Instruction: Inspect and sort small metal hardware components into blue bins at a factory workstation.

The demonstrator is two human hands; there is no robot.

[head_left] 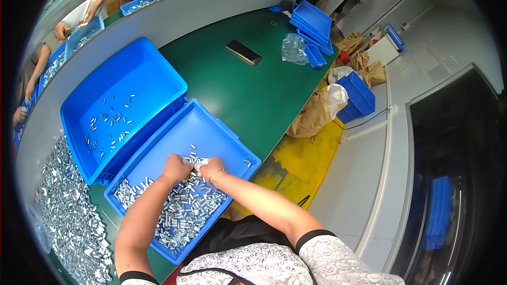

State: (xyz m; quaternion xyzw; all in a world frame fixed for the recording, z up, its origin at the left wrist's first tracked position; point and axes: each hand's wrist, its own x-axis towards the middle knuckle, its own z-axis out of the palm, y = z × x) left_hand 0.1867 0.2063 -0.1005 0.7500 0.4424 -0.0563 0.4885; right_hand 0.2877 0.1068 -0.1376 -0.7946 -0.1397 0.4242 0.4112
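My left hand (178, 168) and my right hand (212, 167) meet over a shallow blue tray (158, 150). The fingers of both are closed, with white covers on the fingertips that show. Small shiny metal tubes (192, 160) appear between the fingertips; how many each hand holds is hidden. Below the hands, a heap of the same metal tubes (182, 216) covers the near part of the tray. A smaller cluster lies at its left corner, and a few tubes lie loose near the right corner. My right wrist wears a thin bracelet.
A deeper blue bin (132, 68) with scattered tubes stands beyond the tray. To the left spreads a large pile of metal parts (71, 211). A phone (244, 52), a plastic bag (294, 49) and stacked blue bins (311, 21) rest on the green table (227, 89). Behind a grey divider (211, 0), other people's hands work.
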